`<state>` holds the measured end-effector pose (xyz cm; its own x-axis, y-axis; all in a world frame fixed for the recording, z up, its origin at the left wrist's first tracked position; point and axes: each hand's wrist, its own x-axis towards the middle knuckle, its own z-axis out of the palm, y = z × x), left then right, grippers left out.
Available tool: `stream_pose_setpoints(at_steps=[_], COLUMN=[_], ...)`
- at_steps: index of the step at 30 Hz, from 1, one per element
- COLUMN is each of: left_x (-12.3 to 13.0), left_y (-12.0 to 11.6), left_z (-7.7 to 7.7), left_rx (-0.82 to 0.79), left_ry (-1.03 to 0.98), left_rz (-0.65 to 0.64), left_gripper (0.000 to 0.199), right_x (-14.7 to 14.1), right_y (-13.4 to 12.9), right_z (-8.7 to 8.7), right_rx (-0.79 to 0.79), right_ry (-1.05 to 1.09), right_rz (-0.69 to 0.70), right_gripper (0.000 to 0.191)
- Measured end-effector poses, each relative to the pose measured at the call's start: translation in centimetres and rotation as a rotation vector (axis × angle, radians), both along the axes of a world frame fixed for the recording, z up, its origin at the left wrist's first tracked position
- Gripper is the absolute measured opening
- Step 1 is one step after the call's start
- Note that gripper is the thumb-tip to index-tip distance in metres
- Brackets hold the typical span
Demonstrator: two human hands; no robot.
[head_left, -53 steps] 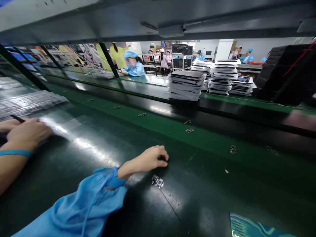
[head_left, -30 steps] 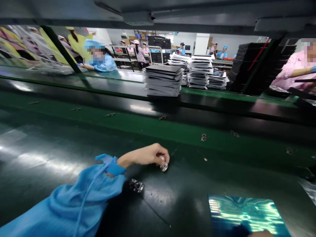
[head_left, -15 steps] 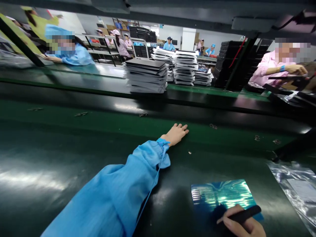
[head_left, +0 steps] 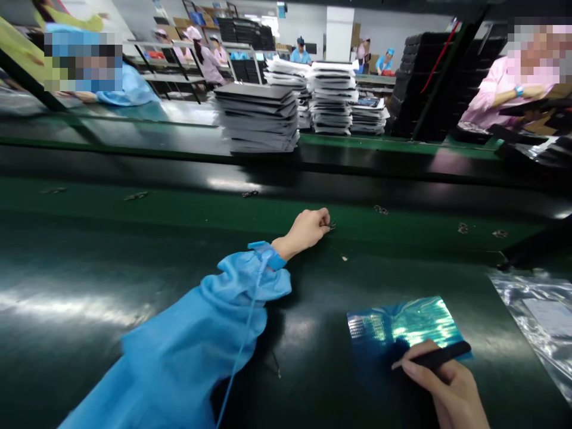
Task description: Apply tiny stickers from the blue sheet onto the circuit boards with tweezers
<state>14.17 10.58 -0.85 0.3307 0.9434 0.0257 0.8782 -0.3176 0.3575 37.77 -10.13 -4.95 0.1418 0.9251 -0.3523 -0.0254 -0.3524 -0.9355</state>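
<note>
Your left hand (head_left: 306, 231) pinches a small dark metal part (head_left: 331, 226) at the worktop's far edge, mid-pickup; your right hand (head_left: 447, 381) grips a slim black tool (head_left: 440, 356); lift gently.

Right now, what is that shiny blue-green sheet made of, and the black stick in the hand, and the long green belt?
The blue-green sheet looks like glossy plastic film or foil: it shimmers in rainbow bands. The black stick held in the right hand looks like matte plastic or coated metal; hard to tell. The green belt looks like smooth rubbery or vinyl sheet with a dull sheen.
</note>
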Motion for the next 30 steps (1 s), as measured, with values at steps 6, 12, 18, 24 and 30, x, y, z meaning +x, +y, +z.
stream_pose_setpoints(at_steps=[6, 12, 18, 24, 30], left_x=[0.5, 1.4, 2.7, 2.7, 2.7], left_y=[-13.4, -21.0, -20.0, -19.9, -19.8], left_z=[3.4, 0.1, -2.6, -2.8, -2.5], left_rx=[-0.129, -0.193, 0.298, 0.298, 0.296], left_ry=[-0.243, -0.167, 0.076, 0.112, 0.087], left_rz=[-0.353, -0.564, -0.568, -0.577, -0.577], left_gripper=[0.012, 0.013, 0.032, 0.034, 0.033], right_x=[0.4, -0.1, -0.8, -1.3, -1.9], right_y=[0.4, 1.2, 1.2, 1.1, 1.1], right_z=[1.3, 2.1, 1.5, 1.6, 2.1], right_rx=[0.031, 0.13, 0.214, 0.277, 0.3], right_ry=[-0.022, -0.161, -0.273, -0.334, -0.363], right_rz=[0.023, 0.064, 0.164, 0.184, 0.135], right_gripper=[0.019, 0.015, 0.009, 0.006, 0.007])
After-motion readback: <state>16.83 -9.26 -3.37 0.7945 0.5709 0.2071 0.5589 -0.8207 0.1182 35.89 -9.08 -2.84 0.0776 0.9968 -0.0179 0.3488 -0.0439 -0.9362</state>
